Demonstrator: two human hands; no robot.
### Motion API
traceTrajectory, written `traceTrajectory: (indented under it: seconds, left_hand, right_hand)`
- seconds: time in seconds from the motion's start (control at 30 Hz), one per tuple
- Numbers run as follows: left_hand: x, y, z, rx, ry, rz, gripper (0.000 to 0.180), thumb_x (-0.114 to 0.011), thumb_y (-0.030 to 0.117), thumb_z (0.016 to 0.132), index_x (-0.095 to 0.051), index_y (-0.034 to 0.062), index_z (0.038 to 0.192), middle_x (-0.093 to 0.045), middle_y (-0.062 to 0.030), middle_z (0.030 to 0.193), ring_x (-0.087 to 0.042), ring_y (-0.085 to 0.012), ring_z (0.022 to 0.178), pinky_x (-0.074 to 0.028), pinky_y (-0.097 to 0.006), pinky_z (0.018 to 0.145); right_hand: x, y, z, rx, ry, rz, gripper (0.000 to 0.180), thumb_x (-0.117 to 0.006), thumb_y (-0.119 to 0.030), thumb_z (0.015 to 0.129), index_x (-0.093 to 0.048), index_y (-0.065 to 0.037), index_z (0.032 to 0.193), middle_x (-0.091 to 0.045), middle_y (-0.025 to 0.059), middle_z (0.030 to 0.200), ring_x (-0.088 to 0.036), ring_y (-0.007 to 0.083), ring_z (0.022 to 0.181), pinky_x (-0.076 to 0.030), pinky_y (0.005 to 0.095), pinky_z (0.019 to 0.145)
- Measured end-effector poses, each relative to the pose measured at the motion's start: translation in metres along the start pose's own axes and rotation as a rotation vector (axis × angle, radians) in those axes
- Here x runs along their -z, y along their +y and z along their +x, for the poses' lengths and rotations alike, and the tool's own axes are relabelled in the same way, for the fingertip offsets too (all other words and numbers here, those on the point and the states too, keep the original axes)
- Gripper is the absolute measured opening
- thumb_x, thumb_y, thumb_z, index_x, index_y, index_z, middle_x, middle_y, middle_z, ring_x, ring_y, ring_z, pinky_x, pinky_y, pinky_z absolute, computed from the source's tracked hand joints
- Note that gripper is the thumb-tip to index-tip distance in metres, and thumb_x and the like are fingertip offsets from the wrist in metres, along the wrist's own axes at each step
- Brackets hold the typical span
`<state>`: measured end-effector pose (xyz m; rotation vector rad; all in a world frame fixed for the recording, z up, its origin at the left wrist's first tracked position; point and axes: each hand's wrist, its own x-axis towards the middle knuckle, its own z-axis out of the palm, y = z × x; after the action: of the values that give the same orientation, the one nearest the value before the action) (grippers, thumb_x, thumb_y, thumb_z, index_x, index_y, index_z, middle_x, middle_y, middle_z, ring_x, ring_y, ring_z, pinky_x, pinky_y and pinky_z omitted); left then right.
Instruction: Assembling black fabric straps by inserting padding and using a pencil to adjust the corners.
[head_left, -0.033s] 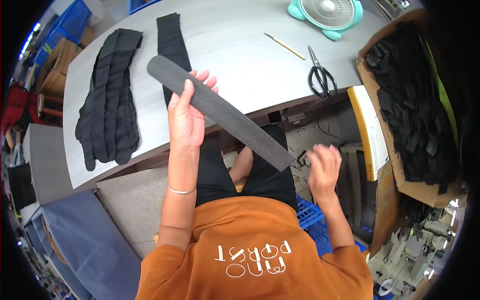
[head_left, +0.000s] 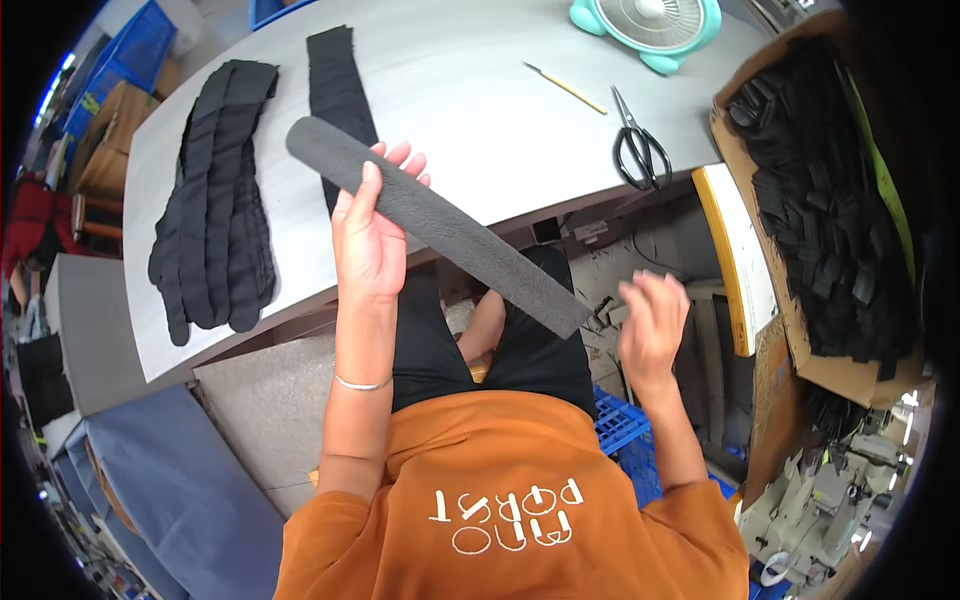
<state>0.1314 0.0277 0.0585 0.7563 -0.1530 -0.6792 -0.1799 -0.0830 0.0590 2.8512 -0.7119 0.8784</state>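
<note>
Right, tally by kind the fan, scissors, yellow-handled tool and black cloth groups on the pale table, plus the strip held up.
Fan: 1
Scissors: 1
Yellow-handled tool: 1
Black cloth groups: 2 (layers not countable)
Dark grey strip, in the left hand: 1
Total: 6

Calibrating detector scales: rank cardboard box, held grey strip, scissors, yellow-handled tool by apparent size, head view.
Largest to smallest, by picture area:
1. Cardboard box
2. Grey strip, in the left hand; possibly enlarged by nearness
3. Scissors
4. Yellow-handled tool
</note>
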Motion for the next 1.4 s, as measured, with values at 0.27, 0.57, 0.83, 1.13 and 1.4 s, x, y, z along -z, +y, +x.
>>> traceTrajectory:
  seconds: [0.27, 0.57, 0.83, 1.13, 1.4]
  left_hand:
    - [-0.019, -0.029, -0.039, 0.128, 0.016, -0.007, 0.036, -0.052, 0.020, 0.104, -0.048, -0.0036, 0.130, -0.061, -0.0188, 0.123, -0.063, -0.0275, 0.110, -0.054, -0.040, 0.095]
    - [-0.001, -0.052, -0.078, 0.276, -0.353, 0.512, 0.031, -0.057, 0.013, 0.101, -0.053, -0.0008, 0.129, -0.064, -0.0087, 0.116, -0.062, -0.0141, 0.109, -0.049, -0.027, 0.092]
    - [0.062, 0.021, -0.056, -0.547, -0.092, 1.595, 0.045, -0.078, 0.009, 0.079, -0.065, 0.0037, 0.122, -0.059, -0.0150, 0.134, -0.047, -0.0351, 0.134, -0.033, -0.048, 0.114]
    - [0.090, 0.027, -0.052, -0.563, -0.205, 1.688, 0.027, -0.072, 0.003, 0.082, -0.073, 0.0061, 0.109, -0.067, -0.0094, 0.123, -0.054, -0.0307, 0.125, -0.040, -0.040, 0.109]
    - [0.066, 0.012, -0.041, -0.494, -0.047, 1.536, 0.006, -0.055, 0.004, 0.099, -0.060, 0.0002, 0.099, -0.069, -0.0131, 0.115, -0.060, -0.0295, 0.119, -0.043, -0.040, 0.106]
  right_hand:
    - [-0.038, -0.045, 0.126, -0.184, 0.073, 0.567, 0.027, -0.068, -0.009, 0.088, -0.065, -0.003, 0.114, -0.067, 0.0152, 0.109, -0.064, 0.0308, 0.099, -0.049, 0.0364, 0.087]
    - [-0.065, -0.056, 0.162, -0.378, -0.693, 1.269, 0.024, -0.058, -0.018, 0.100, -0.067, 0.004, 0.107, -0.069, 0.0034, 0.091, -0.060, 0.0071, 0.087, -0.049, 0.0236, 0.079]
    - [-0.104, -0.038, 0.148, -0.089, -0.297, 0.255, 0.027, -0.060, -0.010, 0.090, -0.063, -0.006, 0.117, -0.064, 0.0109, 0.090, -0.065, 0.0308, 0.081, -0.050, 0.0380, 0.070]
    - [-0.140, -0.052, 0.135, -0.051, -0.046, 0.015, 0.054, -0.078, -0.026, 0.078, -0.060, -0.012, 0.127, -0.051, 0.0059, 0.100, -0.052, 0.0222, 0.094, -0.042, 0.0377, 0.082]
    - [-0.139, -0.050, 0.123, -0.068, -0.001, 0.098, 0.046, -0.069, -0.028, 0.088, -0.058, -0.007, 0.127, -0.052, 0.0092, 0.108, -0.049, 0.0242, 0.098, -0.039, 0.0395, 0.089]
